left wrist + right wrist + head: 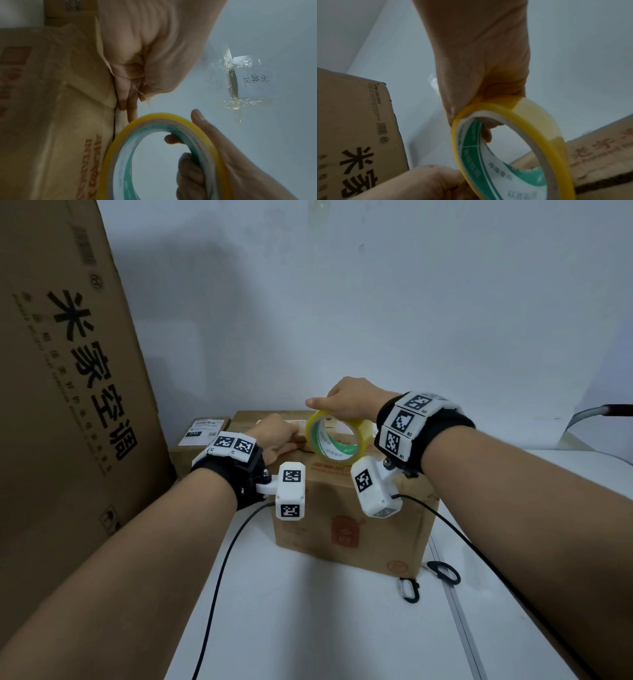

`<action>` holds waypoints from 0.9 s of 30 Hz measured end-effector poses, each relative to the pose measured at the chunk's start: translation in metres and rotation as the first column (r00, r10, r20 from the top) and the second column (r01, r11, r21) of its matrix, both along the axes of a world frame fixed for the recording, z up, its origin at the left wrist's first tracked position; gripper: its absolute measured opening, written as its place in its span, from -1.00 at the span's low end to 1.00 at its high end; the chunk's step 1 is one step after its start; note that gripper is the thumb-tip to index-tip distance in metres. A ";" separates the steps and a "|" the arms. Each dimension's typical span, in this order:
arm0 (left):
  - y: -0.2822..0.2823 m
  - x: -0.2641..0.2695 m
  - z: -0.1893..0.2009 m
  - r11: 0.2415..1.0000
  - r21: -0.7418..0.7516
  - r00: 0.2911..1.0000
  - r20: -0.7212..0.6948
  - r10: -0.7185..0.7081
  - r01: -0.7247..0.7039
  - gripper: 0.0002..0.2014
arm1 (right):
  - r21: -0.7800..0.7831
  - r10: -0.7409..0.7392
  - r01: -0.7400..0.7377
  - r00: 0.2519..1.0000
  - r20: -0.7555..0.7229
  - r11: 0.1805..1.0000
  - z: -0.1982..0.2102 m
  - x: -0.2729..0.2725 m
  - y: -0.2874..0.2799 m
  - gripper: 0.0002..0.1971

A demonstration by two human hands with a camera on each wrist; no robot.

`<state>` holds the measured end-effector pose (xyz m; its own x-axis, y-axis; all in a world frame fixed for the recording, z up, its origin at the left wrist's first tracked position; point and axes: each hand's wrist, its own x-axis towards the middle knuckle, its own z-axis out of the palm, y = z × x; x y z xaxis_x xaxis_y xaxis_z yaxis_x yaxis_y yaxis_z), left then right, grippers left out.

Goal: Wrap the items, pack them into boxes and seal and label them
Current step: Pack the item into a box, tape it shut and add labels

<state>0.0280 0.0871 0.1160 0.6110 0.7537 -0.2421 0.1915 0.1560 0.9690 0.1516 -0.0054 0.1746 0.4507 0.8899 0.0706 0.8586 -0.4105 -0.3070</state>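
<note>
A brown cardboard box (352,508) sits on the white table (308,611), flaps shut; the right hand (352,402) grips a roll of yellow packing tape (339,436) standing on edge on top of the box, fingers hooked through its hole; the left hand (277,436) rests on the box top beside the roll, fingers curled and pinching at the seam; black scissors (443,573) lie on the table near the box; a big printed carton (68,371) stands on the left.
</note>
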 end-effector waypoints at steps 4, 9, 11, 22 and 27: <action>0.002 -0.001 -0.005 1.000 -0.013 0.999 0.050 -0.011 0.012 -0.75 | 0.057 -0.040 0.052 0.979 -0.199 0.997 -0.004 0.007 -0.005 -0.30; 0.008 0.003 -0.008 1.000 0.010 0.999 0.039 0.007 -0.007 -0.77 | 0.204 0.029 0.112 0.811 -0.584 0.972 -0.023 0.014 -0.017 -0.52; 0.008 0.004 -0.007 0.999 0.016 0.999 0.031 0.027 -0.028 -0.78 | 0.244 0.055 0.083 0.858 -0.510 0.966 -0.023 0.012 -0.018 -0.59; 0.012 -0.001 -0.006 0.999 -0.052 0.995 0.100 0.019 -0.013 -0.81 | -0.108 -0.055 0.059 0.998 0.039 0.992 0.008 0.003 -0.016 -0.53; 0.020 -0.010 0.003 0.998 -0.024 0.998 0.044 -0.053 0.054 -0.84 | -0.123 -0.081 0.081 0.997 -0.001 0.989 0.003 -0.007 -0.006 -0.63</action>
